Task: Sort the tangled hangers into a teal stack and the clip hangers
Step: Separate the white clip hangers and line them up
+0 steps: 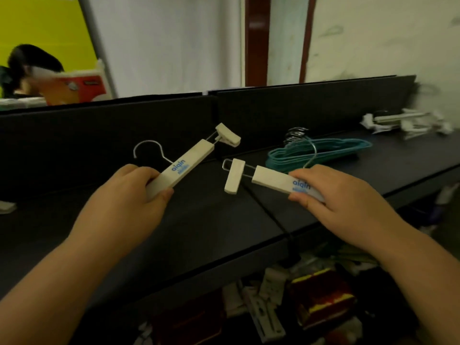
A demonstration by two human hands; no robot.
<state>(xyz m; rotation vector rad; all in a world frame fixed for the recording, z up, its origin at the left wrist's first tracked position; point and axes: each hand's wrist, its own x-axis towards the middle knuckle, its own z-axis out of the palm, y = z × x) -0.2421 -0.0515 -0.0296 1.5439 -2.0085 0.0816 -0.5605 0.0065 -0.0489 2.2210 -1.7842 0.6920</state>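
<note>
While we look down across the dark surface (199, 220), a black divider panel (99, 135) stands along its far edge, and a second person (27, 70) sits beyond it at upper left. Below the near edge we see a jumble of white clips and a red and yellow box (321, 295). A thin dark seam runs across the surface between our two hands.

On the far right of the surface lies a blurred heap of white clip hangers (408, 122). Nearer, the teal stack (321, 151) lies flat with its chrome hooks bunched at the left end, just beyond our right hand (333, 195).

Our left hand (129, 195) has its fingers curled round the body of one white clip hanger (184, 165), whose hook rises behind the knuckles and whose end clip points up toward the divider. Our right hand pinches a second white clip hanger (278, 181), thumb under and fingers over, its clip hanging off the wire end toward the left. Both grips are clenched on their hangers, which sit near each other without touching.
</note>
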